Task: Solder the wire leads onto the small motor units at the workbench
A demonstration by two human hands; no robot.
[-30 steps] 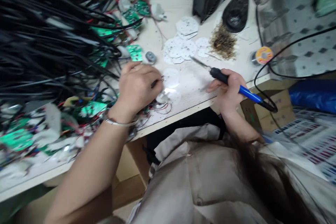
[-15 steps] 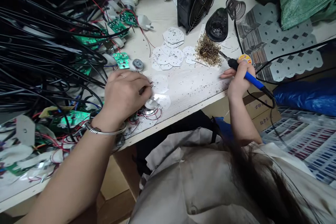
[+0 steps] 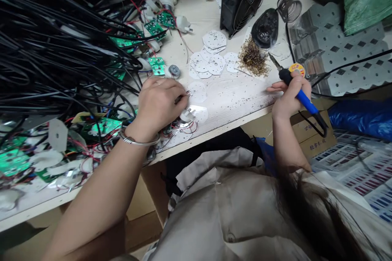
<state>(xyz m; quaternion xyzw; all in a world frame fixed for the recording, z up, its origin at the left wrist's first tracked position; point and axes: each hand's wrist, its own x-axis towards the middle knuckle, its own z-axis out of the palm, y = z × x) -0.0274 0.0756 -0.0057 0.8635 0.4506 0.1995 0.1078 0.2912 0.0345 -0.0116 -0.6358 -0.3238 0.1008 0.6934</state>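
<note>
My right hand is closed around the blue handle of a soldering iron. Its metal tip points up and left, beside a heap of brown-gold crumbs. A spool with a yellow and orange label shows just behind my fingers. My left hand rests on the bench with thumb and fingers pinched together; what they hold is hidden. At its fingertips lies a white perforated disc-like board. Below it a white plastic part with metal prongs and thin red wires sits on another such board.
White boards lie in a loose pile mid-bench. A black fan and a black dish-shaped holder stand at the back. Black cables and green circuit boards crowd the left. Stacked metal plates lie right.
The whole view has shifted, so things appear farther right. The soldering iron's tip has lifted slightly away from the crumb heap. My left hand keeps its pinch at the same spot.
</note>
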